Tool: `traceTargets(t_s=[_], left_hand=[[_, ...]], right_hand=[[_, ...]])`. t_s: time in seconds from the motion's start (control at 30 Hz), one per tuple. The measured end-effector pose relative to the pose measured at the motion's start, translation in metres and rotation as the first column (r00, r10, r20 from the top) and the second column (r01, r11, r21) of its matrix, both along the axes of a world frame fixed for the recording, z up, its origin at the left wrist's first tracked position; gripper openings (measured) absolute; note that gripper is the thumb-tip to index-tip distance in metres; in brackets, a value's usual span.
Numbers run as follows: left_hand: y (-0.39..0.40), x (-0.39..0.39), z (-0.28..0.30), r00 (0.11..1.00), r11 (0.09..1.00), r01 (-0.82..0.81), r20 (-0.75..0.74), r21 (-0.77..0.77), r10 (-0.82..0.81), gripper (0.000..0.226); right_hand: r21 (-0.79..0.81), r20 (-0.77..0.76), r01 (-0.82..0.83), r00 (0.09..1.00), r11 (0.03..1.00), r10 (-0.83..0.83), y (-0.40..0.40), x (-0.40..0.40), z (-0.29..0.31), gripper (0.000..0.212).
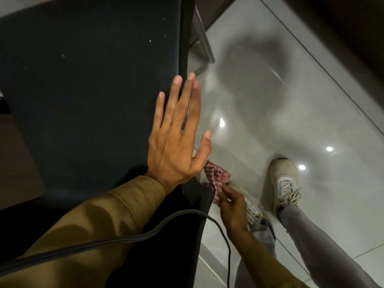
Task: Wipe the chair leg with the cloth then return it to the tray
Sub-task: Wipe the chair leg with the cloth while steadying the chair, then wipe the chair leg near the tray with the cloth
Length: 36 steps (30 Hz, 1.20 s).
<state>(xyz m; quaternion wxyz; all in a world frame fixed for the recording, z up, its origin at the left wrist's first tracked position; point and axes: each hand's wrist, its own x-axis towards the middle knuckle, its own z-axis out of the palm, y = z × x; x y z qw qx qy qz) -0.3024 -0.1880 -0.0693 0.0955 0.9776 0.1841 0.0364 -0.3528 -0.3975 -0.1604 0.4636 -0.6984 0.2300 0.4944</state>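
Observation:
A black padded chair seat (pixel 89 84) fills the left of the head view. My left hand (pixel 176 138) lies flat on the seat's right edge, fingers spread, holding nothing. Below the seat edge my right hand (pixel 232 208) grips a red-and-white checked cloth (pixel 216 175), which is pressed close under the seat's near right corner. The chair leg there is hidden by the seat and the cloth. A grey metal chair leg (pixel 204 40) shows at the far right corner of the seat. No tray is in view.
Glossy light grey floor tiles (pixel 291 100) spread to the right. My two feet in white sneakers (pixel 284 179) stand on them close to the chair. A black cable (pixel 145 231) hangs across my left sleeve. A dark wall or cabinet base (pixel 342 28) runs along the top right.

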Motion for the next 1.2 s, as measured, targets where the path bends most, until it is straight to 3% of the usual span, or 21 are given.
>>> traceTargets(t_s=[0.17,0.27,0.43,0.57,0.77,0.87,1.03,1.2], left_hand=[[0.001,-0.001,-0.003,1.000,1.000,-0.001,-0.001,0.020,0.001,0.080],[0.000,-0.001,-0.004,1.000,0.999,-0.003,-0.027,0.043,0.004,0.080],[0.001,-0.001,0.003,0.990,0.993,0.037,-0.140,0.115,-0.020,0.087],[0.001,0.001,0.009,0.985,0.997,0.042,-0.172,0.061,-0.031,0.089],[0.002,0.028,0.037,0.976,0.994,-0.061,-0.202,0.091,0.078,0.076],[0.028,0.071,0.048,0.987,0.994,-0.096,-0.123,0.044,0.101,0.072],[0.099,0.149,0.044,0.941,0.970,-0.242,-0.250,-0.022,0.230,0.073],[0.144,0.201,0.032,0.913,0.956,-0.267,-0.349,-0.120,0.211,0.078]], right_hand=[[-0.076,-0.169,-0.035,0.985,0.996,0.022,0.005,0.007,-0.069,0.031],[-0.121,-0.196,-0.018,0.981,0.992,-0.007,0.009,0.010,-0.082,0.031],[-0.091,-0.152,-0.114,0.983,0.989,0.099,0.003,0.014,-0.026,0.029],[-0.004,-0.081,-0.208,0.975,0.978,0.207,0.003,0.032,0.035,0.026],[0.082,-0.107,-0.368,0.921,0.926,0.376,-0.006,0.101,0.055,0.017],[-0.032,0.034,-0.312,0.949,0.950,0.313,0.014,0.136,0.048,0.023],[-0.073,0.209,-0.149,0.964,0.986,0.162,0.054,0.196,0.026,0.023],[-0.082,0.237,0.041,0.971,0.996,-0.020,0.099,0.257,0.016,0.029]])
